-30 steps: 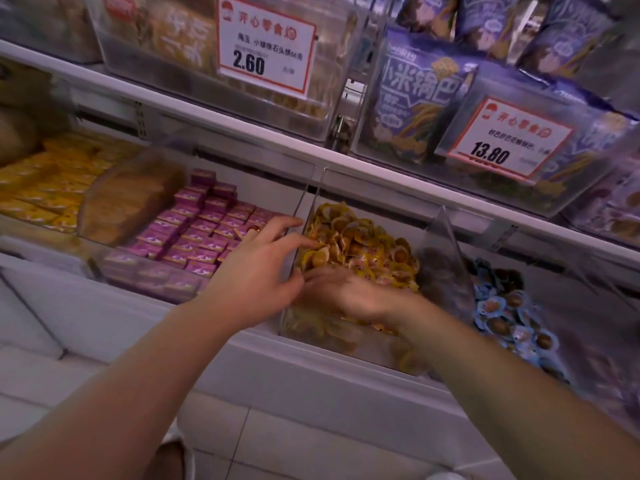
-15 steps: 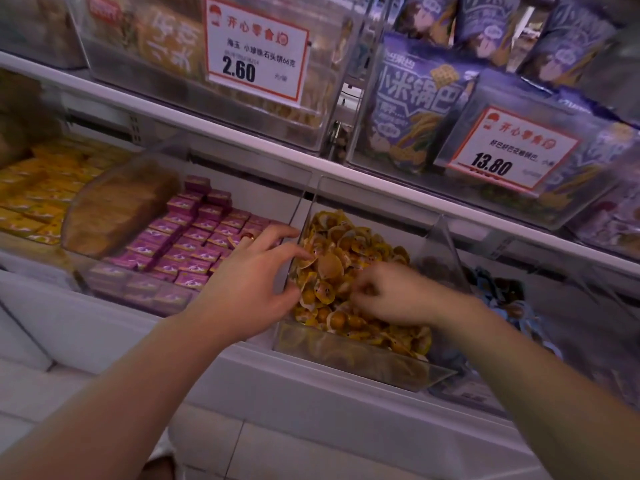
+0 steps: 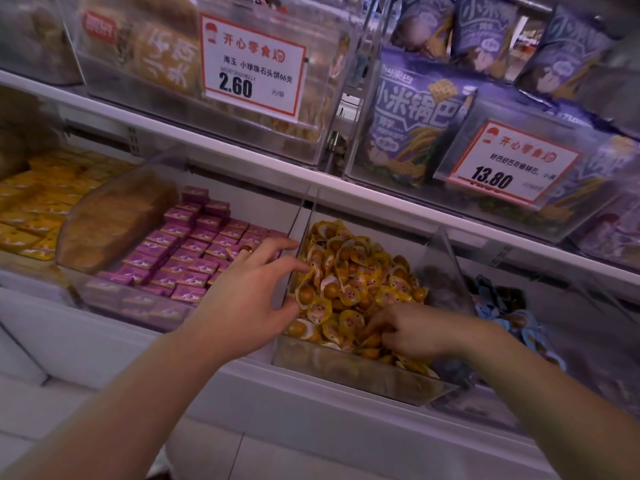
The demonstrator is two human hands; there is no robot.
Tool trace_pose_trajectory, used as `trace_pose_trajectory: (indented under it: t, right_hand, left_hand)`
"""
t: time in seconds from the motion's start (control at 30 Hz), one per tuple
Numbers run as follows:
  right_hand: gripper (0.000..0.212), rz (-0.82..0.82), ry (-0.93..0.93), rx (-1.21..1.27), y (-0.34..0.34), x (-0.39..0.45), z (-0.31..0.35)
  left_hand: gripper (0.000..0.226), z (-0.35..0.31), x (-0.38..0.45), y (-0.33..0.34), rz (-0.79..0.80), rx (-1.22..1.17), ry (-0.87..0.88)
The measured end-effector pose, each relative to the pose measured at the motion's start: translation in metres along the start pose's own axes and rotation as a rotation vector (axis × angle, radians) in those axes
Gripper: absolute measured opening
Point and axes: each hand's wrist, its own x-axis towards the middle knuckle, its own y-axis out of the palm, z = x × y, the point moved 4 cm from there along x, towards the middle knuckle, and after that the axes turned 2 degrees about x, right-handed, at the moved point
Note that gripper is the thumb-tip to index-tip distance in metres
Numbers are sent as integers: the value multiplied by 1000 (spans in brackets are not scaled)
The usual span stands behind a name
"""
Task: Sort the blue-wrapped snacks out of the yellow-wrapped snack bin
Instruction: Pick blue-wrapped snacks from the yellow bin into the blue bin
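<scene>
Right hand (image 3: pixel 412 336) digs curled fingers into the yellow-wrapped snacks (image 3: pixel 353 271), left hand (image 3: pixel 252 289) spread at the bin (image 3: pixel 346 370) wall; no blue wrappers visible inside, sorting seemingly near done.

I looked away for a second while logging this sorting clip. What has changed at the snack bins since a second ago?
The right hand has slid from the middle of the yellow-wrapped snacks toward the bin's front right corner, fingers now digging into the pile. Whether it has taken hold of anything cannot be told. The left hand stays spread at the left wall of the clear bin, and the blue-wrapped snacks stay in the next bin.
</scene>
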Motion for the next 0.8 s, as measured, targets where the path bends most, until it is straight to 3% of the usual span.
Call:
trace_pose_trajectory:
  t: [0.07,0.13,0.23,0.4,0.53,0.8]
  right_hand:
    - [36,-41,23,-78,-1,4,5]
    - [43,-184,34,-187,-5,11,15]
    - [45,-366,-81,-219,-8,27,34]
    - [45,-300,-143,-136,4,45,31]
    - [43,-308,29,-342,9,41,-3]
    - [56,-234,167,-211,17,51,3]
  left_hand:
    - [48,0,1,0,-2,-1,1]
    - [48,0,1,1,-6,-2,-2]
    - [48,-1,1,1,-16,1,2]
    - [46,-1,1,2,-16,2,1]
    - [48,-1,2,1,-15,6,-11]
    - [44,-1,2,5,-28,33,-32]
